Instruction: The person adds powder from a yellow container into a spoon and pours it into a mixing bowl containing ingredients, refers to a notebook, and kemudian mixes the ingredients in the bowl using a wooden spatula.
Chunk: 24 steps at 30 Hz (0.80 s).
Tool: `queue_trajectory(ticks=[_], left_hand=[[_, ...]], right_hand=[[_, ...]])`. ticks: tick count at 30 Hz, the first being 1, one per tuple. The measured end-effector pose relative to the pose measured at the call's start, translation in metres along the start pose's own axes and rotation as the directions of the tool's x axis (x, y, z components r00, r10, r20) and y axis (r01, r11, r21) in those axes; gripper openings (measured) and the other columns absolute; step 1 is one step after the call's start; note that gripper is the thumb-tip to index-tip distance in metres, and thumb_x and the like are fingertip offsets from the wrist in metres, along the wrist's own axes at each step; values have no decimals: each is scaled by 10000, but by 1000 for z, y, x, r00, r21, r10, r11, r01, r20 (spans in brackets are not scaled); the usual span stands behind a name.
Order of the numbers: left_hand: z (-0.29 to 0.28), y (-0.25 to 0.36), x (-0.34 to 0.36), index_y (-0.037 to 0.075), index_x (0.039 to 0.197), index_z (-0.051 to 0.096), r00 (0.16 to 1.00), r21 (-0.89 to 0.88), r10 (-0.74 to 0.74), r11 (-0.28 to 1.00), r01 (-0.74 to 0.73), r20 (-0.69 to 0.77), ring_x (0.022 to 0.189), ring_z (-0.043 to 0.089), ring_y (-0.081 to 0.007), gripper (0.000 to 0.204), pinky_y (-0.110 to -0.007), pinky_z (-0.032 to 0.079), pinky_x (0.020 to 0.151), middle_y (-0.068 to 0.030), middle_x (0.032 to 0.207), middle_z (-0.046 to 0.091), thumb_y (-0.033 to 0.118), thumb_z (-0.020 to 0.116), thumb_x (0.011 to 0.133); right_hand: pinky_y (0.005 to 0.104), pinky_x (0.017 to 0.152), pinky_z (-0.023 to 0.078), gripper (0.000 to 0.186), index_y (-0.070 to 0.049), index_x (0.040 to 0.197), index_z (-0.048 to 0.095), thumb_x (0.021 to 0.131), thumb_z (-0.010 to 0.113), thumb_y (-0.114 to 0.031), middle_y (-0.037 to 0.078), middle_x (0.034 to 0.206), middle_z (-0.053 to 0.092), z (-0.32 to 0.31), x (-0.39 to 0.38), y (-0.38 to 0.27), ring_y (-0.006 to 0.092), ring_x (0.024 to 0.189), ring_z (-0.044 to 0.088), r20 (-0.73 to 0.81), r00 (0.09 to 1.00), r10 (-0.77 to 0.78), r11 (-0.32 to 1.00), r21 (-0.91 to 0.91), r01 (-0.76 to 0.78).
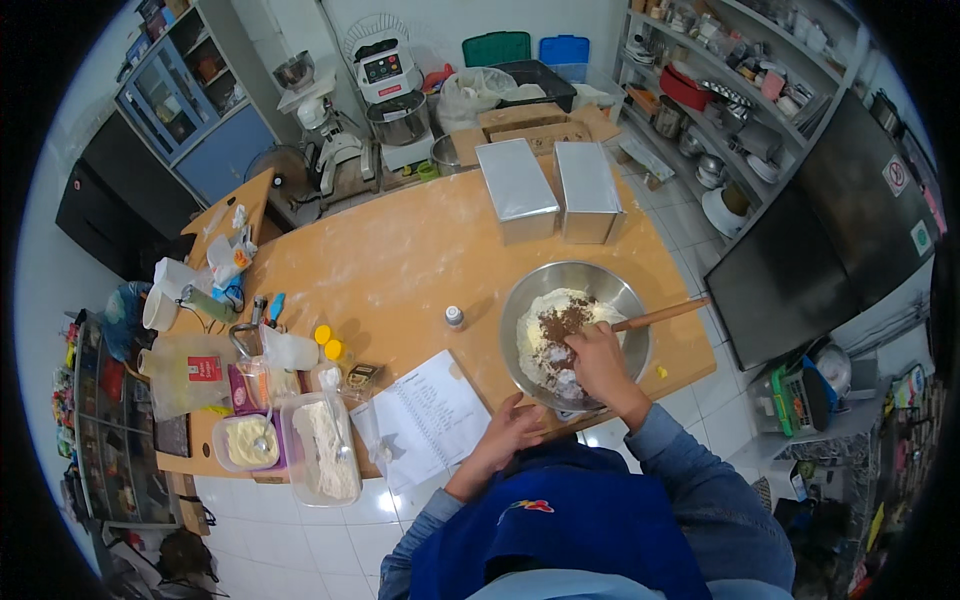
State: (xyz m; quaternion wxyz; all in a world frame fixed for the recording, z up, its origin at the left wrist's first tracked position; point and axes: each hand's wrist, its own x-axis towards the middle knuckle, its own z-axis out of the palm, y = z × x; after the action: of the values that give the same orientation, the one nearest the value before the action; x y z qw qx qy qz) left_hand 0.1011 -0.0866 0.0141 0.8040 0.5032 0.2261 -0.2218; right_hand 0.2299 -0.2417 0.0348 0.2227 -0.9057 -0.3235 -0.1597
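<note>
Right hand reaching into steel bowl, centre-right of frame, fingers curled in flour; left hand gripping bowl's near rim.

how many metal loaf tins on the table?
2. Both rectangular lidded metal loaf tins stand side by side at the table's far end, beyond the steel mixing bowl: left one, right one. None visibly hidden.

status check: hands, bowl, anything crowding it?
Right hand inside the steel bowl, down in the flour and brown powder. Left hand at the bowl's near rim. Wooden spoon leaning over the far rim; open notebook beside the bowl.
</note>
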Motion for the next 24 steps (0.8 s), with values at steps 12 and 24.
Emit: queue_trajectory(ticks=[12, 24], left_hand=[[43, -32, 65, -35, 1109, 367, 999, -353, 0, 935, 16, 47, 932, 498, -268, 318, -341, 451, 747, -164, 1058, 473, 19, 397, 797], [-17, -74, 13, -84, 992, 437, 921, -107, 182, 967, -231, -344, 918, 521, -310, 270, -431, 463, 787, -178, 992, 514, -12, 442, 732]], right_hand=[[370, 835, 374, 263, -24, 933, 555, 670, 565, -35, 159, 977, 516, -53, -20, 13, 302, 972, 466, -108, 981, 161, 928, 354, -113], [351, 722, 404, 202, 10, 819, 558, 656, 598, -103, 161, 888, 530, -21, -113, 154, 307, 824, 497, -224, 722, 654, 742, 375, -556]])
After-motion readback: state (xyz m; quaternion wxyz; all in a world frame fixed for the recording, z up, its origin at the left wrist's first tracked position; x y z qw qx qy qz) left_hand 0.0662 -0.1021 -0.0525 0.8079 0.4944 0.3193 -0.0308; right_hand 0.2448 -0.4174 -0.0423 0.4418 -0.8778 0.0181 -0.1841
